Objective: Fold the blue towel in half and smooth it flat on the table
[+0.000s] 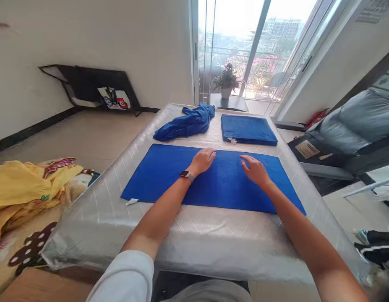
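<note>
Flat blue cloth (227, 184): spread on table (225, 230), nearside of folded stack (249, 128). Left hand (203, 161), right hand (254, 169): near cloth's stack-facing edge, loosely open, gripping nothing. Crumpled cloth (191, 121): left of stack. Likely risk: creasing or skewing, from uneven pressure or dragging.

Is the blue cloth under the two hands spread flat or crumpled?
Spread flat: the blue cloth forms a wide, smooth rectangle. Whether it is doubled, I cannot tell.

blue oblong cloth (225, 180), spread flat on silvery tablecloth (225, 235), white tag (131, 201) at near left corner
</note>
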The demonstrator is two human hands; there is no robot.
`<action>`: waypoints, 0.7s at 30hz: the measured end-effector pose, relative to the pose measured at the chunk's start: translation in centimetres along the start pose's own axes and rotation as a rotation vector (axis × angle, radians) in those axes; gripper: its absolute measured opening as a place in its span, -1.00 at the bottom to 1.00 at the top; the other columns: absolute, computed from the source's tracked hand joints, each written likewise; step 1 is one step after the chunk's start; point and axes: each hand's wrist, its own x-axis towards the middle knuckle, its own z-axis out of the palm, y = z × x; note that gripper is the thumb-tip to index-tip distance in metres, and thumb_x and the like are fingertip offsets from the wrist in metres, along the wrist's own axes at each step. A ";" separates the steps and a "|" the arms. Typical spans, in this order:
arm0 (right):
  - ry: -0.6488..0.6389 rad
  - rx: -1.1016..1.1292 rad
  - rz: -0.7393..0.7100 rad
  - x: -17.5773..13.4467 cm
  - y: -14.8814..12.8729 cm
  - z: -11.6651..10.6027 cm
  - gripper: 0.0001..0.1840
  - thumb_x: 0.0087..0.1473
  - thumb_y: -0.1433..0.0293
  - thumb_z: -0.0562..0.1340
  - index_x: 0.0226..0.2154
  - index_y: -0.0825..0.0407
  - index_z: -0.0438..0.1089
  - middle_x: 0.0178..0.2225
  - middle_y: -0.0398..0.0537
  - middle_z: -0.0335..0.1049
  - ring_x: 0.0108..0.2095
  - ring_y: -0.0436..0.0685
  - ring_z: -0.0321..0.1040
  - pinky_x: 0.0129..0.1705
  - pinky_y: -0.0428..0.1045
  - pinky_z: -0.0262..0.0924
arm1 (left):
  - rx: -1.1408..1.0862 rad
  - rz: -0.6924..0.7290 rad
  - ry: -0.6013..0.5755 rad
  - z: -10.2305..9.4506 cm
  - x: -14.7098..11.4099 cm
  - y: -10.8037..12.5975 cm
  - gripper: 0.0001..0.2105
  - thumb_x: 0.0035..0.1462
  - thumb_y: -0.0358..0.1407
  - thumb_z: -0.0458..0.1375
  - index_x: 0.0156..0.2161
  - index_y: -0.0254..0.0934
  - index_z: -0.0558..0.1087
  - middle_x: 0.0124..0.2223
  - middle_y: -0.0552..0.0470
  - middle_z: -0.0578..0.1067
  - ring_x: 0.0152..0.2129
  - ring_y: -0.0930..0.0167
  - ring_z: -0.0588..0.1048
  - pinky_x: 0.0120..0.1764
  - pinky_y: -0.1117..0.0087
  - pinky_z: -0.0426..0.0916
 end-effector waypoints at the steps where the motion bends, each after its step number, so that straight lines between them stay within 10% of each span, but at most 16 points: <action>1: -0.027 -0.015 -0.041 1.0 -1.4 0.9 -0.40 0.39 0.28 -0.04 0.29 0.25 0.34 0.31 0.23 0.34 0.34 0.25 0.24 0.40 0.11 0.08 | 0.034 0.003 -0.007 0.2 0.0 0.1 -0.50 0.51 -0.19 -0.20 0.23 -0.44 0.43 0.29 -0.25 0.46 0.30 0.29 0.35 0.36 0.25 0.16; 10: -0.263 -0.144 0.038 6.0 -7.8 7.4 -0.28 0.46 0.17 -0.19 0.48 0.23 -0.03 0.51 0.10 -0.15 0.51 0.18 -0.24 0.50 0.13 -0.31 | 0.204 -0.107 -0.259 1.4 0.3 -0.5 -0.36 0.50 -0.06 -0.32 0.45 -0.44 0.15 0.49 -0.24 0.12 0.46 0.24 0.02 0.45 0.11 -0.11; 21: -0.309 -0.200 0.173 4.1 0.8 4.1 -0.20 0.44 0.02 -0.28 0.52 0.12 -0.15 0.54 -0.02 -0.27 0.52 0.12 -0.35 0.51 0.14 -0.41 | 0.235 -0.232 -0.277 -1.2 -0.8 -4.3 -0.24 0.45 0.10 -0.41 0.48 -0.41 0.06 0.51 -0.20 0.05 0.47 0.25 -0.02 0.45 0.10 -0.17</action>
